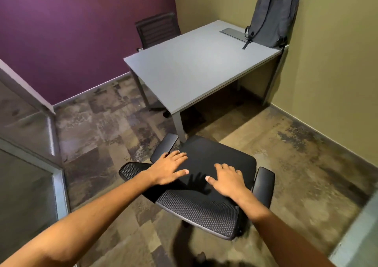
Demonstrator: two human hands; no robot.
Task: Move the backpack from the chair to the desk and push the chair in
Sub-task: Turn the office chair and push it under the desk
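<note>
The grey backpack [272, 15] stands upright on the far right corner of the grey desk [194, 70], leaning against the olive wall. A black office chair [221, 164] with a mesh back stands on the carpet in front of the desk, apart from it, its seat bare. My left hand [169, 167] hovers with fingers spread over the seat's left side, beside the left armrest. My right hand [227, 179] is spread over the seat's right side, above the top of the mesh back. Neither hand holds anything.
A second dark chair [157, 29] is tucked at the desk's far side by the purple wall. A flat grey cable cover [233, 32] is set into the desk near the backpack. A glass partition with metal frame [51, 144] stands at the left.
</note>
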